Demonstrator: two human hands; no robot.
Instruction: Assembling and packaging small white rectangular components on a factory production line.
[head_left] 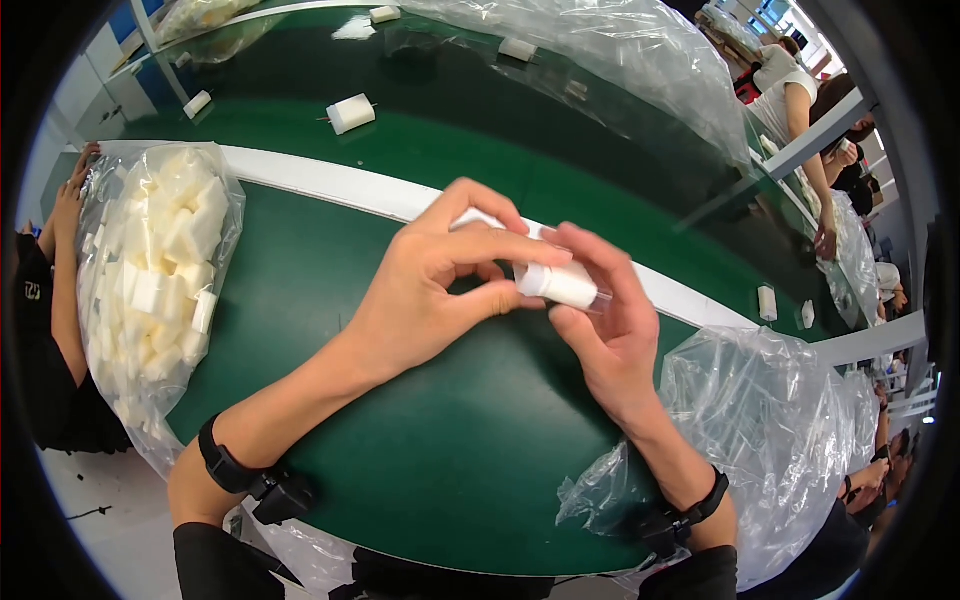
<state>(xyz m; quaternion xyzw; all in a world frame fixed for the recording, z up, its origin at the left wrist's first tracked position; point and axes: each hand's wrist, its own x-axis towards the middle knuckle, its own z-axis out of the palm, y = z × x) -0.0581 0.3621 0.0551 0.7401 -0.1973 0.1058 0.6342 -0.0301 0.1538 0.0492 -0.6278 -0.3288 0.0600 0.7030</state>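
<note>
Above the green tabletop, a small white cylinder with a translucent end lies sideways between my two hands. My left hand pinches its left end with thumb and index finger, the other fingers curled behind. The right end sits in my right hand, thumb below and fingers curved over the far side. A thin clear edge shows at that end. Behind my left fingers, another white piece is partly hidden, and I cannot tell what it is.
A clear bag of white blocks lies at the left. Crumpled clear plastic covers the right side. Beyond the white rail, similar white cylinders lie on a green surface. Other people are at both sides.
</note>
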